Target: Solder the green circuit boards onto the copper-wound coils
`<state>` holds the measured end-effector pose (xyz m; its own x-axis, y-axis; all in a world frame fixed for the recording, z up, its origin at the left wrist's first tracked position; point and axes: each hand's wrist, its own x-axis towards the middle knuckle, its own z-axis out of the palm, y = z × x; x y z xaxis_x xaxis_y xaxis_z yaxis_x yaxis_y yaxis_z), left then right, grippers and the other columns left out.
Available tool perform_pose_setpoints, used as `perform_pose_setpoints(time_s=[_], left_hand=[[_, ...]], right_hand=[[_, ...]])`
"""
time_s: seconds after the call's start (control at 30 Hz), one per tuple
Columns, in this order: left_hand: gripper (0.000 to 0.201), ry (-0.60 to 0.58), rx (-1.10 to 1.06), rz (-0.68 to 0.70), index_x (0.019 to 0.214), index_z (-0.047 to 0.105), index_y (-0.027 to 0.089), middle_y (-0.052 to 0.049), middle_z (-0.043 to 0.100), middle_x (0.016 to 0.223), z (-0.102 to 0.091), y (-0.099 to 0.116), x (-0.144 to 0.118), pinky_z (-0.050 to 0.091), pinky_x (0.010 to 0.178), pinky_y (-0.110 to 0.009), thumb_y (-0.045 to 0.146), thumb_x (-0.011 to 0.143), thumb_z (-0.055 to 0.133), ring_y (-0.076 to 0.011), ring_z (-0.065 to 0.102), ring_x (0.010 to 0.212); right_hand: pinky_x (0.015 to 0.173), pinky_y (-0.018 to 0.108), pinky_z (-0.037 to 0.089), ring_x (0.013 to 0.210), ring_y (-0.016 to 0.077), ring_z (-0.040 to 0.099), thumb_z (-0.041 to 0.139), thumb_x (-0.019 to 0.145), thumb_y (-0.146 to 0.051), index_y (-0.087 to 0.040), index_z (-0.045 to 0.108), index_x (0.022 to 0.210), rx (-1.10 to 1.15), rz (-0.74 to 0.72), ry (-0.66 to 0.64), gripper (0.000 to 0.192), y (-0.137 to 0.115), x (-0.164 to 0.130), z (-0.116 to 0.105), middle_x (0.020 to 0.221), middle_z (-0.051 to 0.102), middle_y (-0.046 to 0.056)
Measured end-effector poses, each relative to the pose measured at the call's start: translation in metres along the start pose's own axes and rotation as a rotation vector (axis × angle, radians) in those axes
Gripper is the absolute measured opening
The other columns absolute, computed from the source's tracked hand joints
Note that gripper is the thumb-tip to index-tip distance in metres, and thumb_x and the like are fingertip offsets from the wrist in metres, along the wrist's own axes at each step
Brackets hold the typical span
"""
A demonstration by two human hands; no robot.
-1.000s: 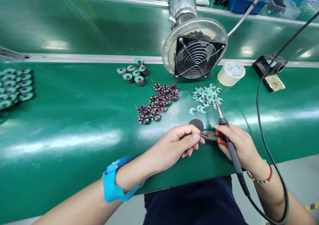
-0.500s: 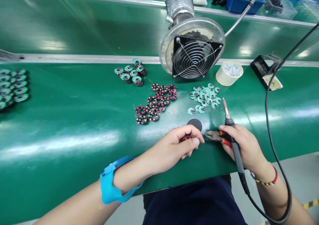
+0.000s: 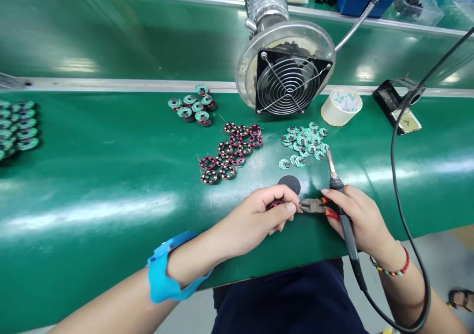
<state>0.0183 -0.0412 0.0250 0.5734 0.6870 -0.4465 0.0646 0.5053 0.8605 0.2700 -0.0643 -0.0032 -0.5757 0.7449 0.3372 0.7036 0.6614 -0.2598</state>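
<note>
My left hand point(image 3: 261, 218) is closed round a small coil-wound motor stator point(image 3: 275, 204) with red windings, mostly hidden by the fingers. In my right hand point(image 3: 365, 218) are two tools: diagonal cutters point(image 3: 313, 205) with red-orange handles, and a soldering iron point(image 3: 347, 228) lying across the hand with its tip pointing up and away. The cutters' jaws are at the fingertips of my left hand; whether they grip a wire is too small to tell. Just beyond that hand lies a flat black disc point(image 3: 290, 182). More stators point(image 3: 237, 158) and small green circuit boards point(image 3: 304, 141) lie farther back.
Stators topped with green boards point(image 3: 190, 112) stand behind, with another group point(image 3: 25, 127) at far left. A fume extractor fan point(image 3: 291, 85) overhangs the bench. Back right are a tape roll point(image 3: 340, 109) and an iron stand point(image 3: 388, 99). The iron's cable point(image 3: 398, 176) loops right.
My right hand has moved left with the cutters and soldering iron, bringing the cutter jaws up to my left fingertips. My left hand has barely moved and still holds the stator.
</note>
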Motion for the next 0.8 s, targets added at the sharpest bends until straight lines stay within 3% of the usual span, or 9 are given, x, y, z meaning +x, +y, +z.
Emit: perform_pose_setpoints(time_s=[0.4,0.6,0.8], left_hand=[[0.017,-0.007,0.027,-0.006,0.086,0.058,0.017,0.004,0.047,0.069,0.0005,0.0011,0.0005,0.033,0.051,-0.021,0.034,0.088,0.054,-0.0082,0.041,0.057],[0.021,-0.086,0.015,0.017,0.097,0.058,0.018,0.004,0.047,0.073,-0.0018,-0.0027,-0.0019,0.037,0.056,-0.022,0.038,0.092,0.053,-0.0093,0.044,0.062],[0.03,-0.127,0.067,-0.01,0.094,0.063,0.017,0.001,0.052,0.078,-0.0017,-0.0037,-0.0025,0.037,0.054,-0.022,0.041,0.096,0.046,-0.0093,0.045,0.063]], right_hand=[[0.062,0.03,0.051,0.069,0.0192,0.06,0.054,0.095,-0.02,-0.018,0.054,0.127,0.026,0.035,0.035,0.032,-0.0012,-0.0023,-0.0005,0.082,0.065,0.005],[0.065,0.033,0.053,0.074,0.0213,0.064,0.055,0.094,-0.022,-0.02,0.054,0.128,0.001,0.07,0.042,0.033,0.0043,-0.0037,-0.0026,0.088,0.067,0.007],[0.062,0.032,0.052,0.071,0.0204,0.062,0.053,0.095,-0.024,-0.021,0.055,0.129,0.018,0.053,0.011,0.034,0.0026,-0.0007,-0.0036,0.085,0.066,0.005]])
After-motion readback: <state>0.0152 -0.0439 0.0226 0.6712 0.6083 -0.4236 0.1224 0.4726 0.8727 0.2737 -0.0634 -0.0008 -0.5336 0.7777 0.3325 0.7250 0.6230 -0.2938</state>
